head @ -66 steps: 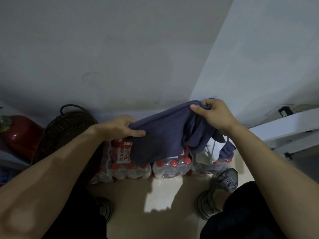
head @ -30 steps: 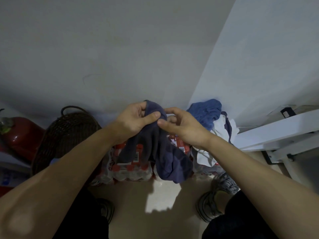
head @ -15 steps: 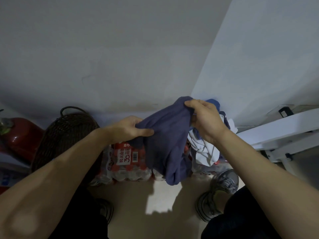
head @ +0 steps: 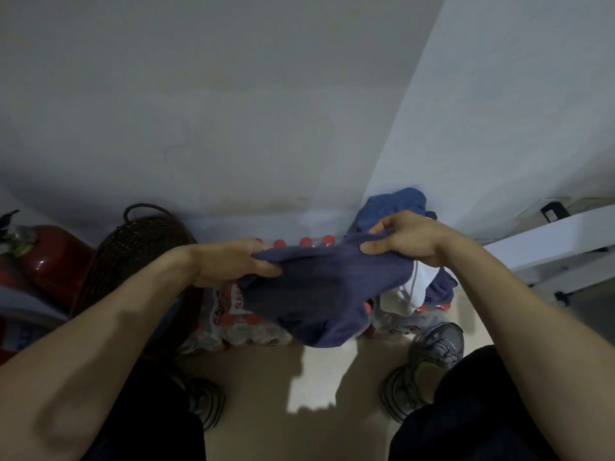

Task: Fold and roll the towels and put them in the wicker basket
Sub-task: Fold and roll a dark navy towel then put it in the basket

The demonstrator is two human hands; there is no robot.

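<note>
Both hands point(head: 233, 261) point(head: 409, 241) gripping purple towel point(head: 319, 294), wicker basket point(head: 133, 257) contents unclear

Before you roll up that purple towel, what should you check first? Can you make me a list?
1. Both hands grip the towel: ok. The left hand and right hand each pinch the top edge of the dark purple towel.
2. Towel off the floor: ok, it hangs in the air.
3. Towel folded neatly: not ok, it hangs bunched and uneven.
4. Wicker basket close by: ok, beside the left arm.
5. Room inside the basket: cannot tell, the arm hides its inside.
6. More towels waiting: ok, a pile of towels sits behind the right hand.
</note>
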